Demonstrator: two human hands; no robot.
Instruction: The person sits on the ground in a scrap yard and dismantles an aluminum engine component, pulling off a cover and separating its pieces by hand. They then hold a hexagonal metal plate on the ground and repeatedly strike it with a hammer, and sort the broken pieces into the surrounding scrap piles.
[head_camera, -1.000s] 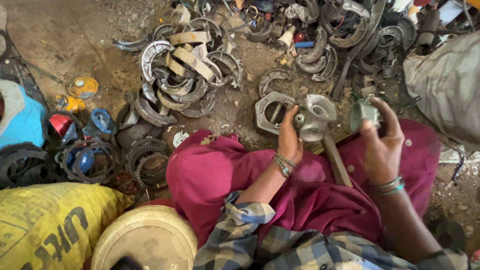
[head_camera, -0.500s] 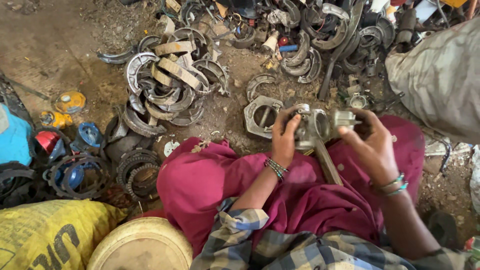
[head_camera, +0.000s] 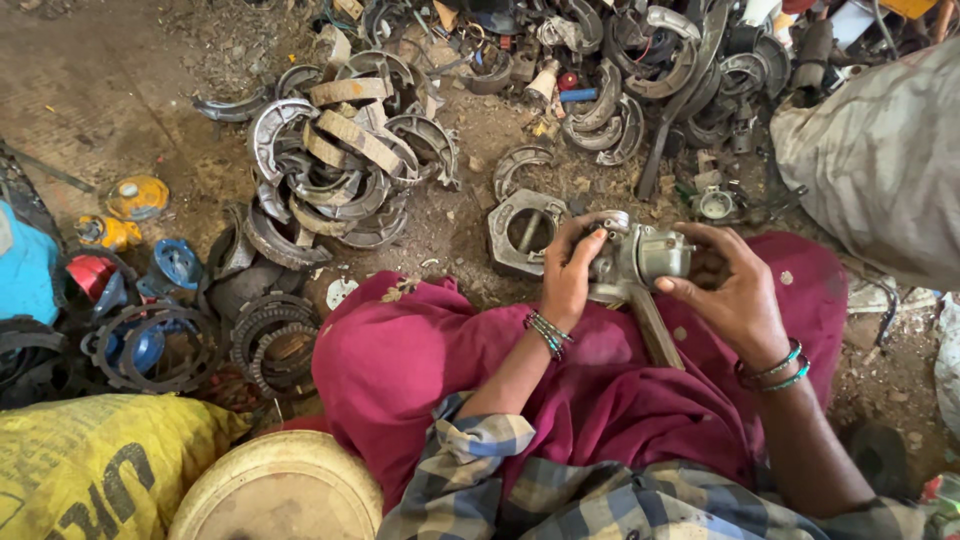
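Right now both hands hold a grey metal part over the lap. Left hand wraps its left side, fingers curled on top; right hand pinches its round end w/ thumb & fingertips. Flat metal bar lies just under the part. Square metal housing sits just beyond left hand; pile of curved brake shoes further off to the left.

We see a dull grey cast-metal part, matt and grimy; rusty curved metal shoes far left; magenta cloth near; gritty dirt floor.
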